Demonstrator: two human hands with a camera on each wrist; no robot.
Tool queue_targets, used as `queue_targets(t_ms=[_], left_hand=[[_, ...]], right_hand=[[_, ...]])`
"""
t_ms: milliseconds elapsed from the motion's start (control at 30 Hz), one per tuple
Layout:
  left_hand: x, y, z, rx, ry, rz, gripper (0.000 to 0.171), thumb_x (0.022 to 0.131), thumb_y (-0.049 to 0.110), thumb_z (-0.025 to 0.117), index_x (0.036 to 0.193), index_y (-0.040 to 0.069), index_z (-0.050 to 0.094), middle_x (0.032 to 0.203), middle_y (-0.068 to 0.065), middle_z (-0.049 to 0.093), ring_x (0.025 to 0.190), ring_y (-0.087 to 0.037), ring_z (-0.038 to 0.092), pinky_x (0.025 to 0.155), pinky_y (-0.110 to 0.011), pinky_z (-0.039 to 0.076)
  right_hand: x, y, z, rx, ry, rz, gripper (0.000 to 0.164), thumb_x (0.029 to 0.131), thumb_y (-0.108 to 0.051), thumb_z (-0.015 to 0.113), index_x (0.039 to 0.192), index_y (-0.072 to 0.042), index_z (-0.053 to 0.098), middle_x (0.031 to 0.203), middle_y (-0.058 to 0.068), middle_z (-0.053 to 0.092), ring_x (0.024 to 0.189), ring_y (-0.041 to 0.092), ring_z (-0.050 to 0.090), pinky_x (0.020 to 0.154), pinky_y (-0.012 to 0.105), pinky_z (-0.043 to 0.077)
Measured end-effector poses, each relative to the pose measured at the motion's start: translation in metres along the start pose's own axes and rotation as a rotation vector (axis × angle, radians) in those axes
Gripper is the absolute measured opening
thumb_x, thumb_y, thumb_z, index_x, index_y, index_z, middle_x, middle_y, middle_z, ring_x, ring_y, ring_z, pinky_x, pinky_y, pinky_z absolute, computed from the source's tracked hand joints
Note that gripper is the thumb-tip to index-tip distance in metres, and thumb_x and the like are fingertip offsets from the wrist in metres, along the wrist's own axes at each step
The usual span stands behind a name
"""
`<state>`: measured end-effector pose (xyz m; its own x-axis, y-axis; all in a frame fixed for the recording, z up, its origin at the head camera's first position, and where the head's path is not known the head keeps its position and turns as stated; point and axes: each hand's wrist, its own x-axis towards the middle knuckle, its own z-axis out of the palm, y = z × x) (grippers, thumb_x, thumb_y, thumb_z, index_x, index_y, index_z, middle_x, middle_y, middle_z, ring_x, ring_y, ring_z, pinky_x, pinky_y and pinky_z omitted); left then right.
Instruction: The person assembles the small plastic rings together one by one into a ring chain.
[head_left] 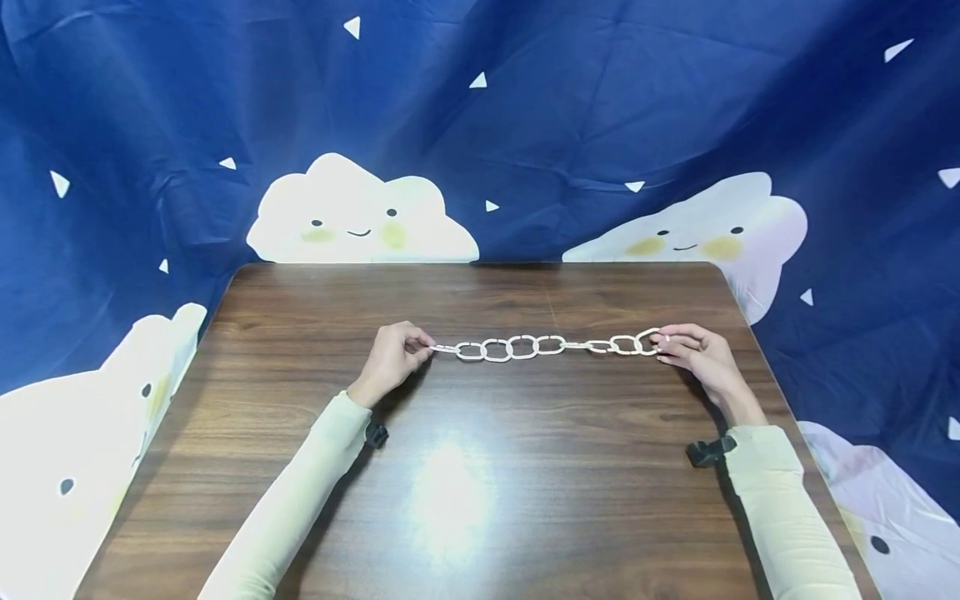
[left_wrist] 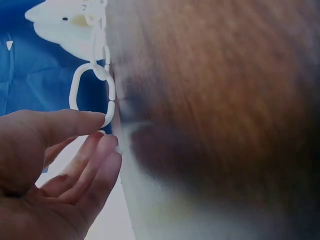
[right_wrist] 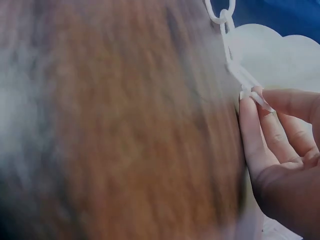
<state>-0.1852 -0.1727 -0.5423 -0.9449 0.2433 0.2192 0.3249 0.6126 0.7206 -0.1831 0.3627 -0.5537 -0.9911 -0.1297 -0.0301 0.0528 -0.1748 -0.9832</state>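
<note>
A chain of several white oval plastic links point(head_left: 576, 345) stretches nearly straight from one hand to the other across the far half of the table. At its left end, my left hand point(head_left: 390, 358) pinches the last link between thumb and fingertips. The left wrist view has that end link point(left_wrist: 74, 86) rising from the fingertips, with a small gap showing in its side. My right hand point(head_left: 707, 360) pinches the link at the opposite end. In the right wrist view, the fingertips partly hide this end link point(right_wrist: 242, 75).
Beneath the hands lies a brown wood-grain table point(head_left: 562, 467) with a bright light reflection near its front. A blue curtain point(head_left: 555, 108) with white clouds and triangles hangs behind and beside it. Each sleeved wrist carries a black strap device point(head_left: 705, 453).
</note>
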Motion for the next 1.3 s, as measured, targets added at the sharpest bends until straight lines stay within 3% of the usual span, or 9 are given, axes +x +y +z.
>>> queue_targets(t_ms=[567, 800, 1000, 1300], left_hand=[[0.001, 0.007, 0.001, 0.205, -0.117, 0.037, 0.014, 0.083, 0.0, 0.078, 0.094, 0.007, 0.081, 0.092, -0.008, 0.075, 0.08, -0.02, 0.075, 0.075, -0.037, 0.063], [0.001, 0.01, 0.0, 0.234, -0.157, 0.016, 0.023, 0.082, 0.0, 0.076, 0.103, 0.007, 0.08, 0.097, -0.009, 0.074, 0.085, -0.022, 0.074, 0.079, -0.04, 0.062], [-0.001, 0.012, -0.001, 0.22, -0.164, 0.02, 0.025, 0.084, 0.002, 0.078, 0.109, 0.006, 0.079, 0.101, -0.01, 0.076, 0.088, -0.023, 0.075, 0.081, -0.04, 0.063], [-0.003, 0.013, -0.002, 0.152, -0.18, 0.01, 0.027, 0.088, 0.004, 0.078, 0.115, 0.003, 0.076, 0.113, -0.015, 0.079, 0.097, -0.028, 0.077, 0.089, -0.042, 0.065]], right_hand=[[0.004, -0.005, 0.02, -0.245, -0.014, 0.058, 0.03, 0.097, 0.0, 0.069, 0.122, 0.015, 0.059, 0.103, -0.007, 0.082, 0.093, 0.002, 0.077, 0.078, 0.021, 0.065], [0.002, -0.008, 0.028, -0.456, -0.019, 0.023, 0.031, 0.1, -0.003, 0.067, 0.124, 0.015, 0.06, 0.103, -0.01, 0.079, 0.091, -0.001, 0.074, 0.077, 0.02, 0.064], [0.001, -0.011, 0.034, -0.571, -0.007, -0.012, 0.032, 0.1, -0.005, 0.068, 0.123, 0.016, 0.061, 0.105, -0.003, 0.076, 0.09, 0.001, 0.073, 0.075, 0.023, 0.065], [-0.005, -0.019, 0.033, -0.696, 0.019, -0.048, 0.028, 0.1, -0.005, 0.067, 0.122, 0.012, 0.065, 0.111, 0.026, 0.072, 0.088, -0.003, 0.071, 0.075, 0.024, 0.066]])
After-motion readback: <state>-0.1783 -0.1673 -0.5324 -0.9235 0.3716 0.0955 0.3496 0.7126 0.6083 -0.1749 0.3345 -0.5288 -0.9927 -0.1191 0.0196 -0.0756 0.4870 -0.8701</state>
